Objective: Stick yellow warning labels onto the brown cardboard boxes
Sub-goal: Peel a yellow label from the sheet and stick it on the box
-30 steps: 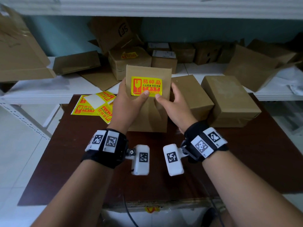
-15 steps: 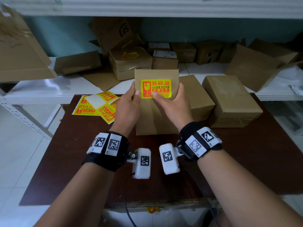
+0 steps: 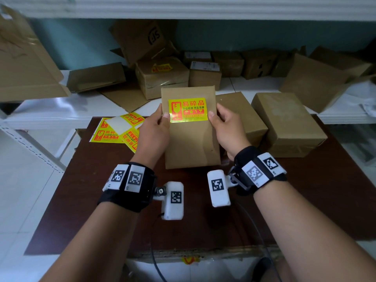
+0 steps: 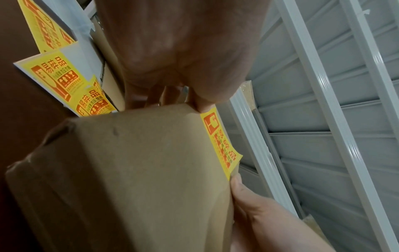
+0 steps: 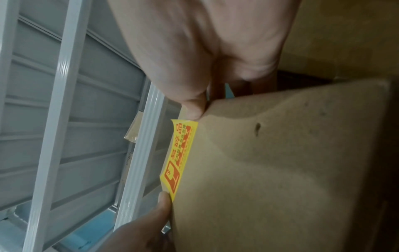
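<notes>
Both hands (image 3: 154, 131) (image 3: 227, 127) grip the labelled box (image 3: 191, 139) between them.

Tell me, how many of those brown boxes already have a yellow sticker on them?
2. One held box is between left hand and right hand; a shelf box sits behind it on the white shelf. Hidden faces may carry more.

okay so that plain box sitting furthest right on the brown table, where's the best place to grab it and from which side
Judging by its pose, take the rightmost box across its two long side walls, coming down from above with the right hand. It lies flat with its broad top face up. Its left wall sits close to the neighbouring box, so finger room there looks tight; the right wall is free.
</notes>
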Tool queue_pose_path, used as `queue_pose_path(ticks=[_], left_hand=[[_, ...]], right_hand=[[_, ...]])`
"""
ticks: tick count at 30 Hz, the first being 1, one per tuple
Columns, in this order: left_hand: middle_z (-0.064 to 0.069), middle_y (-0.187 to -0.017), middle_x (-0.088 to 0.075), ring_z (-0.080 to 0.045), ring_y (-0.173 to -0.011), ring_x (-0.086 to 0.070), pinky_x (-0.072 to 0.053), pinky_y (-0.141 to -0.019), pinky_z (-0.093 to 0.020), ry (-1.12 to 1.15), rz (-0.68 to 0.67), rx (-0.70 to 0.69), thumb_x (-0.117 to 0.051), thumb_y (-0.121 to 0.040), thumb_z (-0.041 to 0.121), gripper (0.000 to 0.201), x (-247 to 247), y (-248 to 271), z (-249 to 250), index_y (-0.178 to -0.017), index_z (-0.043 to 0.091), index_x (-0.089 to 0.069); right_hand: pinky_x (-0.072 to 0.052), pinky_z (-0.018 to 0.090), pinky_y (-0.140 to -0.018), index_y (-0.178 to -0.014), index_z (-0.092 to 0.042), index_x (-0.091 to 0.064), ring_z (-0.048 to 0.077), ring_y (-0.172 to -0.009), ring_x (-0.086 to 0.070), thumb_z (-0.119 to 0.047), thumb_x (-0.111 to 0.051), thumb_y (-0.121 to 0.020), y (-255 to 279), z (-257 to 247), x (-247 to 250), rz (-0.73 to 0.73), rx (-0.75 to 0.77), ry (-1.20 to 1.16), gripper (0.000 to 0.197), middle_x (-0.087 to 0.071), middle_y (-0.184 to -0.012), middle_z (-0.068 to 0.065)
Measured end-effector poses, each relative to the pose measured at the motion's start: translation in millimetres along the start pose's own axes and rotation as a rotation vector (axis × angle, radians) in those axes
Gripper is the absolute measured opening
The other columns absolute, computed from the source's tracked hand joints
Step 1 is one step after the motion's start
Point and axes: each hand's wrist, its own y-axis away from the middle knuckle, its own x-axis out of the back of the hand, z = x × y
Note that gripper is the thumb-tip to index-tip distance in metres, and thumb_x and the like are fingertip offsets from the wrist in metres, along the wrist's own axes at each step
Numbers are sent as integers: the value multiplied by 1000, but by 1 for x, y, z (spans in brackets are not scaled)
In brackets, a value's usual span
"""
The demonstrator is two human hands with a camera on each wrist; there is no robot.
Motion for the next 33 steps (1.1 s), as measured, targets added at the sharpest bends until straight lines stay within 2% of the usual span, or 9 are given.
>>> queue_pose_path(ticks=[5,8,12,17,22,25,28,30,33], left_hand=[[11,-123,-69,-10,-113,-62,-49,-96,-30,-1,-3,-26,-43,-105,32,39,0,3,5,-141,31,-56],[11,-126,-68,-5,-117,-61,-50,-98,-26,-5,-1,-79,-46,-104,31,40,-3,7,9,-143,29,-55],[14,-126,-68,2,-115,-61,-49,-93,-13,-7,-7,-118,-48,-104,30,42,-7,12,11,-146,29,-51],[15,-122,-69,5,-111,-62,-47,-84,-5,9,-14,-122,-48,-104,29,41,-3,13,13,-145,29,-53],[15,-126,-68,3,-115,-60,-47,-88,-6,11,-16,-102,-49,-104,29,42,-3,10,10,-146,29,-52],[14,-129,-67,-1,-120,-59,-49,-100,-19,11,-18,-90,-50,-102,31,43,-2,8,7,-145,29,-52],[15,-130,-66,-2,-122,-58,-48,-106,-32,38,-37,-67,-51,-99,36,45,2,7,6,-143,30,-54],[15,-131,-66,0,-122,-58,-47,-106,-28,34,-36,-63,-52,-100,34,44,4,7,7,-144,28,-54],[16,-128,-67,5,-117,-59,-48,-99,-16,32,-13,-77,-54,-101,29,42,5,9,12,-143,28,-55]], right_hand=[[-51,45,-103,-135,-23,-59,12,-116,-63,-51,-49,-98,2,-12,2,44,-19,76,47,-68,-126,-7],[-54,35,-90,-117,-26,-53,3,-97,-63,-62,-65,-85,9,-23,1,89,-47,45,50,-67,-106,-14],[-52,29,-78,-114,-27,-46,2,-91,-62,-60,-83,-68,12,-26,0,180,-32,96,68,-64,-101,-13],[-54,33,-82,-112,-24,-51,6,-91,-63,-53,-84,-73,8,-25,4,197,-49,98,59,-65,-95,-13],[-60,41,-85,-97,-28,-67,9,-89,-71,-40,-80,-83,4,-20,9,210,-23,15,23,-75,-94,-8],[-60,41,-89,-93,-31,-73,7,-88,-73,-32,-77,-88,3,-21,14,216,-19,-54,6,-77,-89,-9],[-58,38,-93,-98,-23,-78,7,-89,-71,-29,-71,-94,1,-23,17,225,-30,-40,10,-73,-82,-14],[-58,39,-91,-96,-21,-78,10,-87,-70,-34,-65,-97,1,-23,18,222,-5,30,18,-72,-81,-12],[-51,38,-70,-74,-11,-68,17,-64,-58,-53,-57,-96,5,-27,17,239,34,92,49,-61,-63,1]])
